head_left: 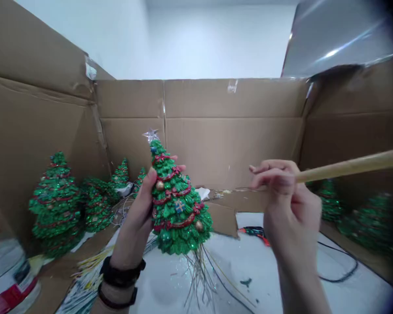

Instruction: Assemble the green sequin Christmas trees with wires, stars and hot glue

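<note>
A green Christmas tree (180,205) with red garlands, small ornaments and a clear star (151,135) at its top is upright, leaning slightly left. My left hand (140,209) grips it from its left side, with fingertips showing behind it. Thin wires (199,274) hang from the tree's underside. To the right, my right hand (286,196) is closed around a pale wooden stick (353,168), whose long end points right. The end inside the hand is hidden by the fingers. A gap separates this hand from the tree.
More green trees stand at the left (57,205) and right (367,222). A plastic bottle (9,270) is at the lower left beside bundled wires (88,279). A glue gun (253,231) with a black cord lies on the white surface (170,292). Cardboard walls (232,144) surround it.
</note>
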`<state>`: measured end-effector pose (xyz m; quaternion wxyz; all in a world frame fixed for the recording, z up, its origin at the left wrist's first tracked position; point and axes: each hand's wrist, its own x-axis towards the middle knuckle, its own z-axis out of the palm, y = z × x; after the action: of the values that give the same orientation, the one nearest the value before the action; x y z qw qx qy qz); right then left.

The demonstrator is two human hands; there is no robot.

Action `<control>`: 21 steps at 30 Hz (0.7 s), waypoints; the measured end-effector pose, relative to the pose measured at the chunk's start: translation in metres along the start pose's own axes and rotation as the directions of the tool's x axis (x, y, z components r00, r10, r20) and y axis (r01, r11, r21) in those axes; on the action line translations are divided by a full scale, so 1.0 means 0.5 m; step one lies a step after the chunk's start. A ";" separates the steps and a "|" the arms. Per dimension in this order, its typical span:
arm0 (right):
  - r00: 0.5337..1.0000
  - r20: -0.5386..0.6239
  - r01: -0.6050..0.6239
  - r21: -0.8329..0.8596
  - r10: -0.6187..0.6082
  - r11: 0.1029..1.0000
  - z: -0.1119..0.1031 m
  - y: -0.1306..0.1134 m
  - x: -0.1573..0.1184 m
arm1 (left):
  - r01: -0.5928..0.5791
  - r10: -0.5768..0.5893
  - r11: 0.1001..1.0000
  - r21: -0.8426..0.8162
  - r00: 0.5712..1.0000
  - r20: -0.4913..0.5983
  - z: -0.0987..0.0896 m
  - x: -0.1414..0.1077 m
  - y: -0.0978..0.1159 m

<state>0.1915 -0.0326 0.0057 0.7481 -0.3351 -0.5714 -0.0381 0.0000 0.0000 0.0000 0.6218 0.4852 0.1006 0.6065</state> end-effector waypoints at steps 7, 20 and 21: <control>0.974 -0.219 0.007 0.259 0.051 0.966 0.024 -0.024 -0.007 | 0.015 -0.015 0.998 -0.069 1.000 0.003 -0.015 0.000 -0.003; 0.994 -0.084 -0.060 0.150 0.074 0.987 0.030 -0.008 -0.015 | 0.027 -0.028 0.998 -0.058 1.000 -0.006 -0.018 0.004 0.001; 0.995 -0.059 -0.073 0.137 0.082 0.988 0.028 -0.009 -0.018 | 0.028 -0.029 0.998 -0.057 0.999 -0.013 -0.018 0.004 0.001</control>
<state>0.1749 -0.0313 0.0018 0.7880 -0.3047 -0.5347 0.0189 -0.0062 0.0060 -0.0031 0.6432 0.4617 0.0945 0.6035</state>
